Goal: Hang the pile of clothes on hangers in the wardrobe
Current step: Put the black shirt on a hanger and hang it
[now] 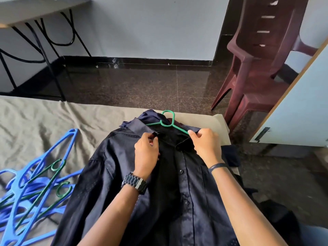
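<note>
On the bed (44, 118), near the middle of the view, a dark navy shirt (110, 174) is laid out front up, its collar pointing far. A green hanger (167, 121) is partly slid inside the collar, its hook sticking out at the far end. The collar's left side is pinched by the left hand (146, 153), which wears a dark watch (134, 182). The right side, by the hanger's arm, is pinched by the right hand (205, 144). A tangle of blue and green hangers (35, 183) is seen to the left on the grey sheet. Further dark clothes (232, 155) are glimpsed at the right. Beyond the bed, a maroon plastic chair (257, 68) is stood on the dark floor (142, 82).
</note>
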The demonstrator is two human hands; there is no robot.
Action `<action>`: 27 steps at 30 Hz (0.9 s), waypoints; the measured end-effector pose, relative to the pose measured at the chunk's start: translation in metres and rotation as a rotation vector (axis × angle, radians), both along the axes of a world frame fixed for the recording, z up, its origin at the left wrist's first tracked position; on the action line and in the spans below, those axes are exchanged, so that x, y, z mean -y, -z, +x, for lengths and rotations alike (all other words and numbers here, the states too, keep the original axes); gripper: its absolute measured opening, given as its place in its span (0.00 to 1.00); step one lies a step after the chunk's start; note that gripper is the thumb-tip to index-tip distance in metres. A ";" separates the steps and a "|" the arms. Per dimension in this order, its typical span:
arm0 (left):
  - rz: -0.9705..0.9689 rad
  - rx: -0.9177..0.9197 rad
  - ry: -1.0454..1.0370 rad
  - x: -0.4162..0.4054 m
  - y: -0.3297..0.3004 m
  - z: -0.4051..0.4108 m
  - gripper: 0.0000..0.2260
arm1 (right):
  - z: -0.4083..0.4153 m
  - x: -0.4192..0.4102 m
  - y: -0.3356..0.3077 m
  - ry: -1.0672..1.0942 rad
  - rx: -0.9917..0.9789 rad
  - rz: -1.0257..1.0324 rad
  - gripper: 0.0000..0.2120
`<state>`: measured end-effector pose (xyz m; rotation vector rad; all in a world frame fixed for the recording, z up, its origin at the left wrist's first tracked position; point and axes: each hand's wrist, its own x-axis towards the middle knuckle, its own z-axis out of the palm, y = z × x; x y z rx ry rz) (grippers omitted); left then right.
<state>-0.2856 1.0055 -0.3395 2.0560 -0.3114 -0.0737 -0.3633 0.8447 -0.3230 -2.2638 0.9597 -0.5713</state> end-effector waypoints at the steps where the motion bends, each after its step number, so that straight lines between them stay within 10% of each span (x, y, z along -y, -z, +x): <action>1: 0.047 0.038 0.012 0.003 0.001 0.004 0.07 | 0.005 0.001 0.001 0.004 0.047 0.045 0.20; 8: 0.397 0.224 0.063 0.021 -0.001 0.022 0.08 | 0.025 -0.004 0.005 -0.092 0.317 0.389 0.06; 17: 0.621 0.191 0.106 0.036 -0.003 0.047 0.10 | 0.057 -0.018 0.022 -0.172 0.190 0.543 0.07; 27: 0.084 -0.224 0.175 0.027 -0.005 0.056 0.11 | 0.066 -0.024 0.029 -0.182 0.268 0.901 0.08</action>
